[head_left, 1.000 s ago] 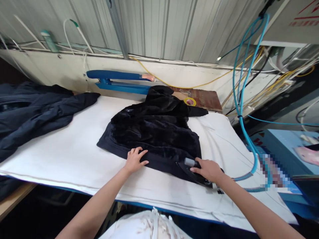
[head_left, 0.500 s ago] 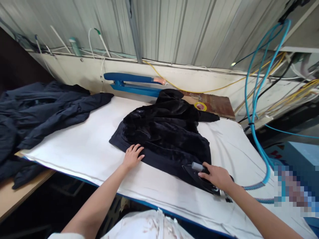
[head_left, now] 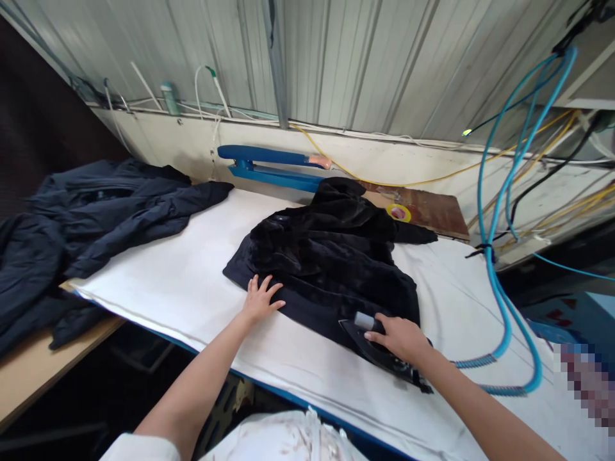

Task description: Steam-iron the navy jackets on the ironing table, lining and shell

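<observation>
Near the front edge of the bench (head_left: pixel 182 275), the left hand (head_left: pixel 262 300) lay spread on the black garment (head_left: pixel 331 262), seemingly steadying it for the iron (head_left: pixel 364 339) gripped in the right hand (head_left: pixel 401 337).

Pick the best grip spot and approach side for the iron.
Probably the raised handle of the iron, from above and the right, as the right hand does. It stands above the iron's body, the pointed tip faces left over the black garment, and the blue hoses run off right.
</observation>
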Tool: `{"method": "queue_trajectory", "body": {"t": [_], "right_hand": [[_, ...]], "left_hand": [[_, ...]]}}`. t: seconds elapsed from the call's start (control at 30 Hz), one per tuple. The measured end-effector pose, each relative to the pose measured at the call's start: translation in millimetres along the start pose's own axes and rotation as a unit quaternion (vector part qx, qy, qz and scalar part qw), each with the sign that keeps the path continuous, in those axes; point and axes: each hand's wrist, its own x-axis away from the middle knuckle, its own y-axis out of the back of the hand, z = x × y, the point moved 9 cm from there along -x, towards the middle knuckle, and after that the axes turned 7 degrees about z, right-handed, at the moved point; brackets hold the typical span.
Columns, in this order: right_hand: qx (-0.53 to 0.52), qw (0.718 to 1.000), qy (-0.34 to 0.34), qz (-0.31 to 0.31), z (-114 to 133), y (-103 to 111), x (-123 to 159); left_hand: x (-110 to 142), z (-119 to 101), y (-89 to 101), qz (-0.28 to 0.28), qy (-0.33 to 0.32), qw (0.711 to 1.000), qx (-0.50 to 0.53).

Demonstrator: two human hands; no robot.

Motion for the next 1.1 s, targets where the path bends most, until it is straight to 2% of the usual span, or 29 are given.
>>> {"method": "queue_trajectory", "body": {"t": [0.17,0.4,0.53,0.6,0.67,0.73,0.8,0.9,1.0,1.1], "right_hand": [[0.013,0.999,0.037,0.001,26.8,7.7,-7.6],[0.007,0.999,0.051,-0.018,82.4,22.3,-34.8],[0.009,0.998,0.061,-0.028,120.4,34.9,-51.3],[0.010,0.998,0.060,-0.033,139.2,41.8,-59.6],[0.009,0.998,0.057,-0.037,158.5,48.5,-68.3],[0.008,0.998,0.054,-0.037,178.3,54.6,-77.7],[0.009,0.998,0.052,-0.037,198.5,60.1,-87.3],[0.014,0.998,0.040,-0.041,226.5,68.0,-101.6],[0.012,0.999,0.019,-0.039,249.9,74.0,-113.7],[-0.005,1.000,-0.006,-0.030,268.0,77.8,-122.2]], "left_hand": [[1.2,14.5,6.4,-0.003,-0.035,0.999,-0.003],[5.1,36.0,15.6,0.017,0.038,0.999,0.001],[-1.8,43.8,31.2,0.014,-0.014,1.000,0.015],[-8.3,54.8,40.7,0.013,-0.061,0.996,0.069],[-17.2,78.0,54.0,-0.006,-0.082,0.984,0.161],[-29.7,118.2,68.8,-0.047,-0.041,0.963,0.261],[-45.6,165.9,76.2,-0.075,0.044,0.934,0.348],[-79.6,214.0,74.8,-0.053,0.121,0.896,0.423],[-123.0,225.4,67.6,0.010,0.129,0.875,0.466],[-160.2,205.6,53.9,0.110,0.109,0.845,0.511]]}}
